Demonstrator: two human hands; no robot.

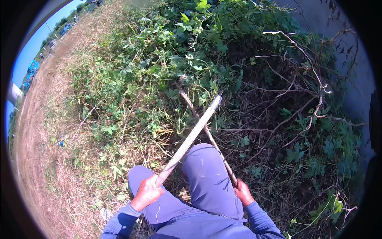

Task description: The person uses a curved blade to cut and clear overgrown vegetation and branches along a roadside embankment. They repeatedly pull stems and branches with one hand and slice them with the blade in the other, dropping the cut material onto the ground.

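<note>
My left hand [149, 191] grips the lower end of a long pale wooden handle [191, 139], which slants up and to the right over my thigh. A grey metal socket [216, 102] caps its far end, and what lies beyond that is hidden among leaves. Beside my right knee, my right hand [243, 192] is closed around a thinner brown stick [218, 145]. That stick runs up and to the left and crosses the handle in the picture, its far end among green vines [167, 74]. Whether the two touch cannot be told.
Bare, dry branches [319, 89] spread over shaded undergrowth on the right, near a grey wall [358, 98]. Dry grass [44, 143] covers the ground on the left. A small blue object [61, 143] lies there. Blue shapes [32, 70] stand in the far upper left.
</note>
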